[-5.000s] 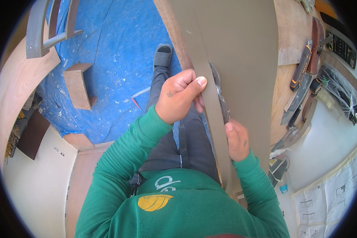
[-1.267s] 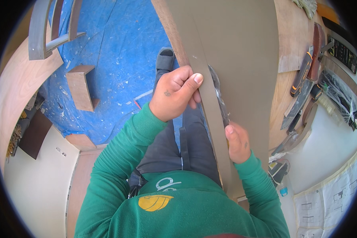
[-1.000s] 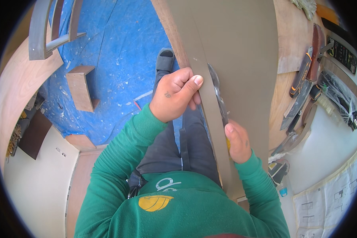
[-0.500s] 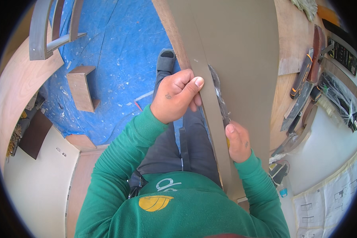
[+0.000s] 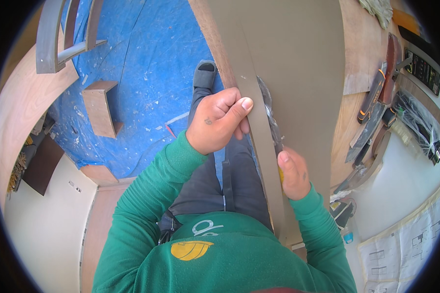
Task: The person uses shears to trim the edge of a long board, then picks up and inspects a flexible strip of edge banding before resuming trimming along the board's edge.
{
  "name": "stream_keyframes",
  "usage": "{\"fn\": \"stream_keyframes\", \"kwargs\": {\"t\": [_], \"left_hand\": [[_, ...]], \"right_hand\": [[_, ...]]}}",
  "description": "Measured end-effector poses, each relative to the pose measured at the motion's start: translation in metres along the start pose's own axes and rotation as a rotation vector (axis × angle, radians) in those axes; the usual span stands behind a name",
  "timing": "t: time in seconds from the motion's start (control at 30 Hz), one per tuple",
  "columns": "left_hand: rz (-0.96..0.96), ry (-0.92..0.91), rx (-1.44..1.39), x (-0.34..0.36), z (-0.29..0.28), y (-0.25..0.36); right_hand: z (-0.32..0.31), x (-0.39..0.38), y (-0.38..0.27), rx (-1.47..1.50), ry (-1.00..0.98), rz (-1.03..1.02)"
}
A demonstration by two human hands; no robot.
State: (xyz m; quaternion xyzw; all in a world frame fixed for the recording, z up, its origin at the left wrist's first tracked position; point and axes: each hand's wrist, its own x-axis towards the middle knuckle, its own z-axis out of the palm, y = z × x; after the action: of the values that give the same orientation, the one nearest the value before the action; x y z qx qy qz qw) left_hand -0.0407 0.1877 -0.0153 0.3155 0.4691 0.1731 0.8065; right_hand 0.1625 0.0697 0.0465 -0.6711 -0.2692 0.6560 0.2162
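A long grey-brown board [image 5: 293, 58] runs from the top of the view toward my body, with a narrow strip [image 5: 259, 134] along its left side. My left hand [image 5: 220, 117] is closed at the strip's left edge, thumb on top and fingers curled. In my right hand [image 5: 293, 173] is a hand tool with a long dark metal blade [image 5: 270, 110], smeared with something pale. The blade lies along the line between strip and board. A bit of yellow shows at its handle; my palm hides the rest.
Blue sheeting [image 5: 146, 53] covers the floor at left, with a small wooden box frame [image 5: 99, 110] and curved grey pieces [image 5: 49, 39] on it. To the right lie a black-and-orange tool [image 5: 371, 95], a plastic-wrapped bundle [image 5: 415, 122] and a drawing sheet [image 5: 401, 249].
Both hands have shifted only slightly, the right one a touch farther away with the blade. The board's right edge sits a little farther right.
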Motion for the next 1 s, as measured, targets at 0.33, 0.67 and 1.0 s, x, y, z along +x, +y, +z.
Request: {"fn": "stream_keyframes", "kwargs": {"t": [0.33,0.67,1.0], "left_hand": [[0.011,0.109,-0.028,0.005,0.003,0.01],[-0.002,0.17,0.105,0.009,0.006,0.011],[0.007,0.142,0.13,0.009,0.003,0.011]], "right_hand": [[-0.002,-0.019,0.006,-0.013,0.046,0.032],[-0.006,-0.024,0.012,-0.029,0.012,0.058],[-0.003,-0.02,0.009,0.0,-0.003,0.064]]}}
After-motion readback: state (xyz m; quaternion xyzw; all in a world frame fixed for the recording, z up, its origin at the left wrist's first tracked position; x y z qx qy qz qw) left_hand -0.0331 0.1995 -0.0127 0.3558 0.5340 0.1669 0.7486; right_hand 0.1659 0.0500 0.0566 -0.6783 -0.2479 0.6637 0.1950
